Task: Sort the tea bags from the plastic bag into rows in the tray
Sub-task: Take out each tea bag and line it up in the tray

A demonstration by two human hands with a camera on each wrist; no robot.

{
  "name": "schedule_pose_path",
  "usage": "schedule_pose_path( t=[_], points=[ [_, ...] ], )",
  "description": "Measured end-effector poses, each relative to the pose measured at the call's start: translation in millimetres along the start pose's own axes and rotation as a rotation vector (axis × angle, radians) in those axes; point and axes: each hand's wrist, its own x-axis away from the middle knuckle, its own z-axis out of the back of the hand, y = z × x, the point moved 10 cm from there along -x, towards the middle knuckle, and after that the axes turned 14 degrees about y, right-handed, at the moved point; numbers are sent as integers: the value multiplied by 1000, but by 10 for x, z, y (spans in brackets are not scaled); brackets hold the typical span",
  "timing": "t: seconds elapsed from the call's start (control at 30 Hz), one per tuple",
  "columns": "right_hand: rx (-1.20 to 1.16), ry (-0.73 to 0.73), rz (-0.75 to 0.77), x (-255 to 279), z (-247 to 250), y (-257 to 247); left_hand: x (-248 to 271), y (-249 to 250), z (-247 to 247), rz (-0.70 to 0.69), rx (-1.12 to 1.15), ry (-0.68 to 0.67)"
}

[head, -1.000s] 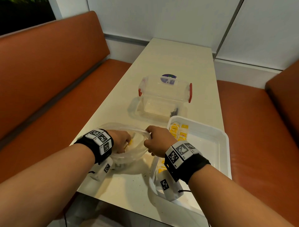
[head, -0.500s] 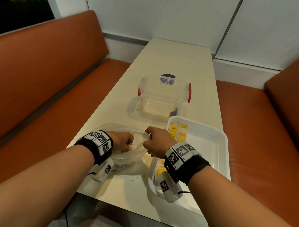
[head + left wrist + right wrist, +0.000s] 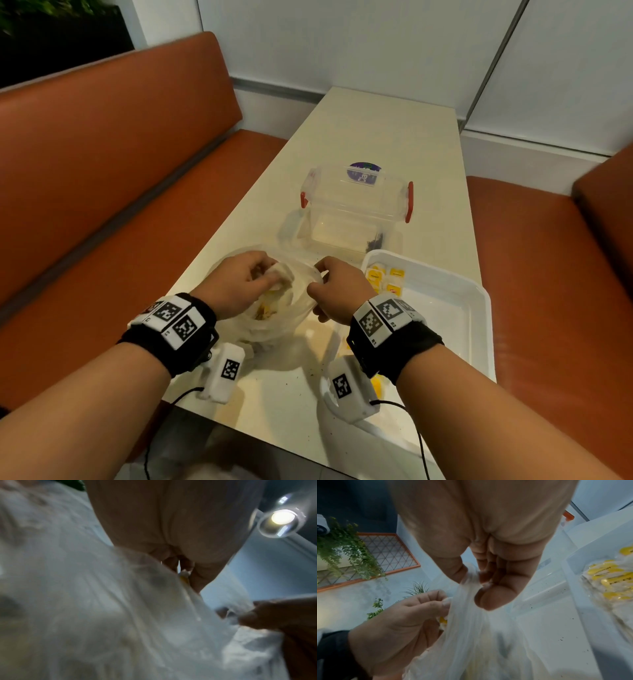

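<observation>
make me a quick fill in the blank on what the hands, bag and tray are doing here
1. The right hand pinches the rim of the thin clear plastic bag, holding it ____.
2. The left hand pinches a ____-and-white tea bag at the bag's mouth.
3. The tea bags already sorted lie in the white plastic tray at its ____ left corner.
4. The clear lidded box with ____ clips stands beyond the tray.

Missing words: open; yellow; far; red

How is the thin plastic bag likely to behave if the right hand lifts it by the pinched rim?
Probably floppy: the plastic bag lies crumpled and creased where the right hand pinches its rim. Likely light for its size, since it holds only a few small tea bags. It may sag and close its mouth around the left hand.
</observation>
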Motion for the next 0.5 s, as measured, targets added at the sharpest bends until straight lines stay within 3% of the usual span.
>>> schedule_pose_path(
  t=[0.1,0.17,0.23,0.33,0.5],
  points=[
    [-27,33,-27,-45,29,14,75,-193,108,271,404,162],
    [-25,37,-36,-65,25,23,154,-274,39,464,668,195],
    [-16,36,-43,-76,13,27,201,-275,-20,554,778,193],
    [-12,38,-50,-93,3,35,223,-228,-29,584,874,184],
    [-11,30,-42,-104,-2,17,114,-11,295,490,959,289]
  ],
)
